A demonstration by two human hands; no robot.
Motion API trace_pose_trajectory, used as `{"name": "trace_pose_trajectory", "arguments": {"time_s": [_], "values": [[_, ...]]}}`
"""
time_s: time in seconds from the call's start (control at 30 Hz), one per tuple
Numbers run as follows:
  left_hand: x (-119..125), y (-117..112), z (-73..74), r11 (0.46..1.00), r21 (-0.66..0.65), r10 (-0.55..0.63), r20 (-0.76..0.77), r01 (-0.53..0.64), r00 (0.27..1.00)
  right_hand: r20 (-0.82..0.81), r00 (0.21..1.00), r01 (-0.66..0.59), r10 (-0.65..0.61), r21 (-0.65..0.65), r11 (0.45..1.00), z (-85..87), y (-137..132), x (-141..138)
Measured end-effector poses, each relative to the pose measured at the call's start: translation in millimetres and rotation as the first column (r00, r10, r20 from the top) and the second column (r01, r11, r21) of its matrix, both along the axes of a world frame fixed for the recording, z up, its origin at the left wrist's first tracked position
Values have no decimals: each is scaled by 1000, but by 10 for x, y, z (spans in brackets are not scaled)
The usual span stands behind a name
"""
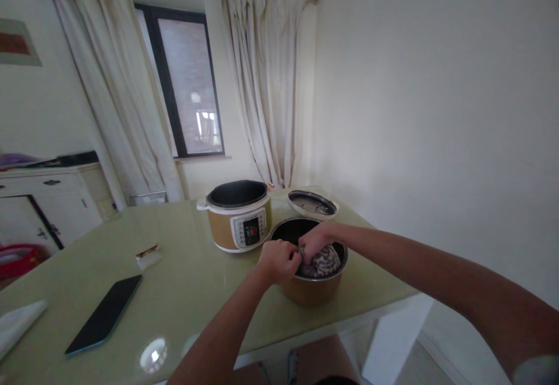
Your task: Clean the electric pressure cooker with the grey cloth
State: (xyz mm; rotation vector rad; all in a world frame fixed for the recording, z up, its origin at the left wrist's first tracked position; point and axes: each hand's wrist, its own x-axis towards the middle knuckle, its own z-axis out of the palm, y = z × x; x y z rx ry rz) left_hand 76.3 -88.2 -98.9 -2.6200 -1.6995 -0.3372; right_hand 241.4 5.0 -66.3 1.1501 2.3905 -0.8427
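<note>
The single view is worn on the person's head, looking forward and down across the worktop (187, 292) from its near side, close enough that the forearms (231, 321) reach in from the bottom and right edges. The hands (278, 261) sit just below and right of centre; the window (190, 82) and right-hand wall (437, 111) stand farther off.

I'm in a home, plain to see: long pale curtains (266, 76) flank a dark-framed window (187, 76) at my eleven o'clock, a white cabinet (67, 204) stands at ten, a picture (17, 42) hangs on the wall (35, 117) above it, and here, just shy of twelve, a household electric cooker (220, 228) sits on the glossy green surface (187, 292).
</note>
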Motion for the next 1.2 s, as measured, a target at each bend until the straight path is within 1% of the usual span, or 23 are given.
{"name": "trace_pose_trajectory", "arguments": {"time_s": [0.07,0.1,0.17,0.23,0.27,0.33,0.4,0.47,0.53,0.6,0.63,0.67,0.73,0.77,0.83,0.87,0.9,0.93,0.97,1.0,1.1,1.17,1.2], "values": [[6,3,-13,1000,15,2,40,-3,999,-49,997,47,-52,-99,994,78,-4,105],[4,7,-22,1000,23,8,58,-9,998,-99,992,65,-76,-112,992,128,-3,175],[-1,22,-46,999,30,22,79,-24,997,-223,969,85,-106,-101,991,260,-3,334],[2,40,-69,999,18,50,76,-52,996,-326,939,85,-105,-75,994,435,-26,494],[8,48,-77,997,12,78,68,-79,995,-368,926,73,-85,-46,996,529,-51,567],[37,56,-79,989,2,151,43,-151,988,-409,912,20,5,57,998,694,-139,687],[86,48,-66,976,-2,219,29,-219,975,-365,922,-49,126,213,976,765,-278,757],[155,23,-47,964,0,266,31,-266,963,-235,942,-135,240,390,911,699,-452,769],[234,-14,-34,956,10,294,40,-294,955,-67,952,-213,298,551,806,523,-623,725],[299,-49,-30,951,17,308,50,-310,950,68,954,-262,291,656,708,319,-739,645],[315,-62,-31,947,21,319,58,-320,946,109,955,-275,278,684,676,235,-764,603],[313,-70,-32,945,25,322,67,-325,944,134,954,-284,269,696,659,174,-764,566],[241,-68,-35,962,28,270,74,-273,960,149,952,-293,266,688,663,129,-699,523],[175,-61,-36,978,27,203,63,-205,977,141,952,-292,270,676,676,140,-645,522],[9,-39,-40,1000,20,23,5,-23,1000,101,955,-277,279,636,721,201,-527,553],[-68,-30,-47,999,17,-51,-32,52,998,69,958,-262,279,609,749,238,-478,575],[-126,-23,-57,995,17,-93,-68,94,993,38,960,-246,277,583,774,269,-446,593],[-158,-22,-71,995,24,-95,-100,98,990,18,962,-233,271,565,792,291,-433,601],[-157,-28,-88,997,33,-68,-123,72,990,14,965,-226,263,560,797,300,-444,594],[-125,-44,-108,999,44,-20,-134,26,991,25,966,-224,257,572,789,296,-475,571],[89,-145,-160,989,75,136,-128,-127,982,87,963,-250,257,652,716,227,-638,455],[211,-230,-170,980,85,186,-97,-178,978,87,957,-258,275,686,680,179,-727,415],[231,-263,-164,981,84,180,-83,-173,980,75,955,-258,288,692,674,166,-745,427]]}}
